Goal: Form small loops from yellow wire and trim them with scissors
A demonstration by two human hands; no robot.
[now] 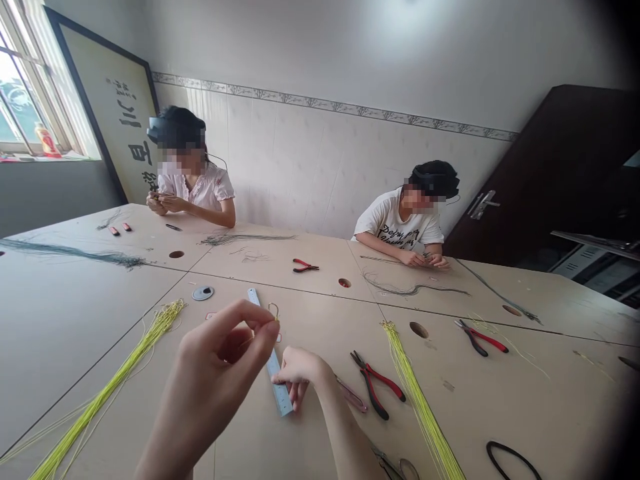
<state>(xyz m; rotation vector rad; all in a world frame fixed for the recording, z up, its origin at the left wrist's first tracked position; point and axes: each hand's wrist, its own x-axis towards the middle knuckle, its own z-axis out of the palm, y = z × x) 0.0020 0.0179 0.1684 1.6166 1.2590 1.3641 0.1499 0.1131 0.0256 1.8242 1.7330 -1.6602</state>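
Observation:
My left hand (pixel 220 360) is raised over the table, its thumb and index finger pinching a small yellow loop (pixel 273 311) that sticks up past the fingertips. Just right of it and lower, my right hand (pixel 303 373) has its fingers curled at the lower part of a metal ruler (pixel 256 300). The ruler lies slanting away from me, and its middle is partly behind my left fingertips. One bundle of yellow-green cords (pixel 135 363) lies to the left of my hands, another bundle of the same cords (pixel 413 387) to the right.
Red-and-black pliers (pixel 375 387), a pink tool (pixel 354 395) and scissors (pixel 390 465) lie right of my hands. More pliers (pixel 483 337) are farther right, others (pixel 305 266) ahead. A round disc (pixel 203 293) sits near the left bundle. Two people work across the table (pixel 320 320).

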